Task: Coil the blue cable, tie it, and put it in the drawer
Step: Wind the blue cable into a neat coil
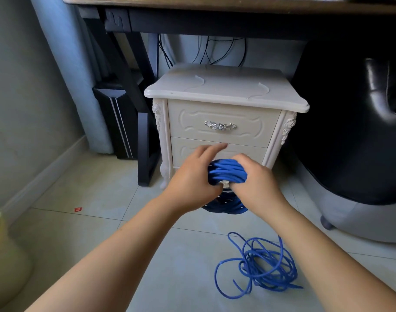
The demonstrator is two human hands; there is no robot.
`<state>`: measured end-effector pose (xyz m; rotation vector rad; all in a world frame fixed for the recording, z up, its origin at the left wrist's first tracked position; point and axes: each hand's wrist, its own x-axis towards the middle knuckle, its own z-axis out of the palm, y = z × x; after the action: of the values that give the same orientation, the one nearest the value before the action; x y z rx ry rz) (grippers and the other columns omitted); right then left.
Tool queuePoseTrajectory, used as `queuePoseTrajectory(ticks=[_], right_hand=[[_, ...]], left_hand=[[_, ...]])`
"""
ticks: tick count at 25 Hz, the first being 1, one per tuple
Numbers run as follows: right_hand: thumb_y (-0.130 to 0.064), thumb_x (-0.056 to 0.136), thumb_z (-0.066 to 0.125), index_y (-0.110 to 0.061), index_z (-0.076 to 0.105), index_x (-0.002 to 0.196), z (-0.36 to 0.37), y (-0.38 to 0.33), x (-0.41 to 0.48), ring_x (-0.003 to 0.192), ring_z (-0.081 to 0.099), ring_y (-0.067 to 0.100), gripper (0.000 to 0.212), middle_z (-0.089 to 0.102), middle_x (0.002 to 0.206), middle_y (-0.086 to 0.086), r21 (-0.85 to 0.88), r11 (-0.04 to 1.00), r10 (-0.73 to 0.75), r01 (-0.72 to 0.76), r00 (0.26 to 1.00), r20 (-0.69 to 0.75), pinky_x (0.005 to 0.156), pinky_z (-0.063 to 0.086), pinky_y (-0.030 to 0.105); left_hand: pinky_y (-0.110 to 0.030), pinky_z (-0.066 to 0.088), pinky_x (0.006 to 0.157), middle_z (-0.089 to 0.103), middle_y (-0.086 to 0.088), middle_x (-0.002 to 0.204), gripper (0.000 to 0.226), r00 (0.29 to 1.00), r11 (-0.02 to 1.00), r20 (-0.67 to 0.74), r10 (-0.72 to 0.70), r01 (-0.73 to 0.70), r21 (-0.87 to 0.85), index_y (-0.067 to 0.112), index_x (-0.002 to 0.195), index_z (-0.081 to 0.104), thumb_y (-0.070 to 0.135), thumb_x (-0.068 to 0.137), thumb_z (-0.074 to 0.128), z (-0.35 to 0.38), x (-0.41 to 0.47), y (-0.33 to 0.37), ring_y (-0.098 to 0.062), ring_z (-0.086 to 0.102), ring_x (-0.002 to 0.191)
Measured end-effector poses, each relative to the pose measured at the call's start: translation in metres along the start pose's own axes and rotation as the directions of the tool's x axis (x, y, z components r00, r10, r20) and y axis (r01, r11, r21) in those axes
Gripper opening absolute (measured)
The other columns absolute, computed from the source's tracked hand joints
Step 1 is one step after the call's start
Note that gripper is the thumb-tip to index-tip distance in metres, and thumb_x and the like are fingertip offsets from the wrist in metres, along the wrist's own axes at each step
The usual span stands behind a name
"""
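A pale tiled floor runs under a dark desk, with a grey wall on the left and a yellowish bin at the near left corner of the view. Against the back stands a cream nightstand with two drawers; the upper drawer, with its silver handle, is shut, and so is the lower drawer, as far as can be seen behind the hands.

The left hand is curled around the left side of the wound part of the blue cable, forefinger stretched out toward the lower drawer front. The bundle sits between the two hands, held up off the floor just in front of the nightstand's lower edge, its loops running side to side from palm to palm, with darker turns hanging below. The right hand is closed on the bundle's right side, knuckles up. Something pale shows in the middle of the bundle; I cannot tell what it is.

Further right and nearer to the person, the loose tail lies in a slack tangle on the tiles, below and beside the right forearm. So the unwound length lies down and to the right of the coil, and the right hand looks the nearer one to draw it up. I'd say coiling is only partly done; tying and stowing are not yet begun.
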<state>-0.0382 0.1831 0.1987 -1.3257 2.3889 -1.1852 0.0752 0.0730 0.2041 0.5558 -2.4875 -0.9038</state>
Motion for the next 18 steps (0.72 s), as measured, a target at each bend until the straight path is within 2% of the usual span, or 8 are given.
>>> queuePoseTrajectory(ticks=[2,4,6,8,10,14,16,18], right_hand=[[-0.003,0.076,0.062,-0.027,0.059,0.105,0.001,-0.004,-0.002,0.084,0.056,0.014,0.037,0.062,0.093,-0.01,-0.048,0.997,-0.062,0.062,0.998,0.006,0.072,0.045,0.024],[-0.012,0.076,0.068,-0.032,0.054,0.107,-0.003,-0.01,-0.002,0.08,0.056,0.01,0.04,0.06,0.09,-0.012,0.044,0.999,-0.019,0.019,1.0,-0.001,0.069,0.044,0.018],[-0.021,0.075,0.075,-0.038,0.052,0.11,-0.007,-0.011,-0.001,0.079,0.061,0.007,0.046,0.062,0.091,-0.012,0.231,0.971,0.058,-0.061,0.998,0.021,0.071,0.047,0.017],[-0.024,0.075,0.08,-0.041,0.053,0.113,-0.009,-0.008,-0.001,0.089,0.065,0.003,0.049,0.066,0.099,-0.015,0.401,0.908,0.098,-0.12,0.992,0.075,0.082,0.052,0.022],[-0.026,0.075,0.08,-0.04,0.053,0.118,-0.008,-0.003,-0.003,0.097,0.065,0.003,0.053,0.066,0.104,-0.016,0.438,0.886,0.115,-0.151,0.987,0.108,0.089,0.052,0.028],[-0.043,0.07,0.078,-0.046,0.047,0.123,-0.003,0.001,-0.007,0.097,0.063,0.001,0.061,0.066,0.104,-0.017,0.325,0.932,0.15,-0.163,0.987,0.063,0.086,0.05,0.027],[-0.054,0.067,0.075,-0.045,0.047,0.126,0.001,0.001,-0.009,0.097,0.062,0.004,0.066,0.066,0.1,-0.019,0.239,0.954,0.181,-0.181,0.983,0.023,0.088,0.052,0.033],[-0.055,0.07,0.074,-0.043,0.046,0.128,0.004,-0.001,-0.011,0.097,0.062,0.004,0.066,0.064,0.099,-0.022,0.211,0.955,0.217,-0.21,0.976,-0.01,0.089,0.052,0.036]], left_hand=[[-0.021,0.045,0.074,0.065,0.006,0.101,0.046,0.999,0.999,-0.013,-0.038,0.037,-0.013,0.027,0.123,0.058,0.014,0.08,0.067,0.001,-0.001,-0.001,-0.007,0.059,0.084],[-0.025,0.043,0.06,0.062,0.007,0.073,0.013,0.991,0.992,-0.064,-0.113,0.109,-0.066,0.021,0.091,0.061,0.012,0.082,0.063,0.001,-0.001,0.0,-0.007,0.054,0.063],[-0.025,0.039,0.054,0.056,0.008,0.063,0.01,0.973,0.966,-0.097,-0.21,0.191,-0.173,0.019,0.08,0.058,0.01,0.082,0.061,0.002,0.001,-0.001,-0.008,0.047,0.054],[-0.025,0.039,0.056,0.055,0.005,0.062,0.005,0.943,0.897,-0.098,-0.318,0.266,-0.352,0.015,0.081,0.059,0.012,0.084,0.063,0.001,0.004,0.0,-0.01,0.047,0.055],[-0.027,0.042,0.06,0.055,0.002,0.066,0.007,0.901,0.794,-0.094,-0.424,0.32,-0.517,0.01,0.088,0.063,0.015,0.086,0.066,-0.002,0.005,0.0,-0.015,0.052,0.059],[-0.031,0.045,0.062,0.05,0.001,0.064,0.006,0.827,0.619,-0.059,-0.559,0.369,-0.694,0.008,0.09,0.062,0.012,0.087,0.066,-0.004,0.006,-0.001,-0.018,0.05,0.059],[-0.033,0.046,0.065,0.047,0.001,0.063,0.006,0.795,0.54,-0.04,-0.606,0.374,-0.754,0.013,0.084,0.062,0.011,0.087,0.066,-0.003,0.006,-0.001,-0.019,0.049,0.06],[-0.035,0.045,0.067,0.046,-0.001,0.063,0.007,0.765,0.483,-0.024,-0.643,0.382,-0.788,0.015,0.083,0.062,0.011,0.087,0.066,-0.002,0.006,0.0,-0.02,0.05,0.062]])
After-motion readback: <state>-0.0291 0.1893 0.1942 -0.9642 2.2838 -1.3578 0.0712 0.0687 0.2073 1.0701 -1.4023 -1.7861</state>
